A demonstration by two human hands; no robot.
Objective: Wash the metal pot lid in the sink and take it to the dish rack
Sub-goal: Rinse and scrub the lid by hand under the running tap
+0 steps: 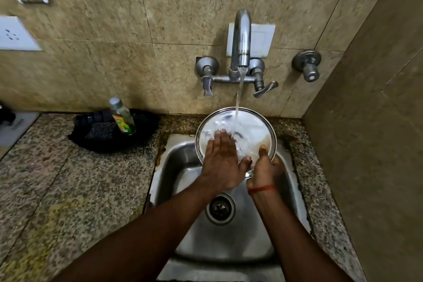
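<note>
I held the metal pot lid (249,126) tilted over the far end of the sink (183,167), under the running tap (240,36). My right hand (263,169) gripped its near rim with closed fingers. My left hand (220,158) lay open and flat on its face. The right hand would carry it.

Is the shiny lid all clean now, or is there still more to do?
Not finished yet. Done: the tap is on and the pot lid is wet under the stream. In hand: the right hand holds the lid by its rim over the sink while the left hand lies flat on its face, rubbing it by the look of it. Left: finish rinsing and carry it to the dish rack, which is not in view.
</note>
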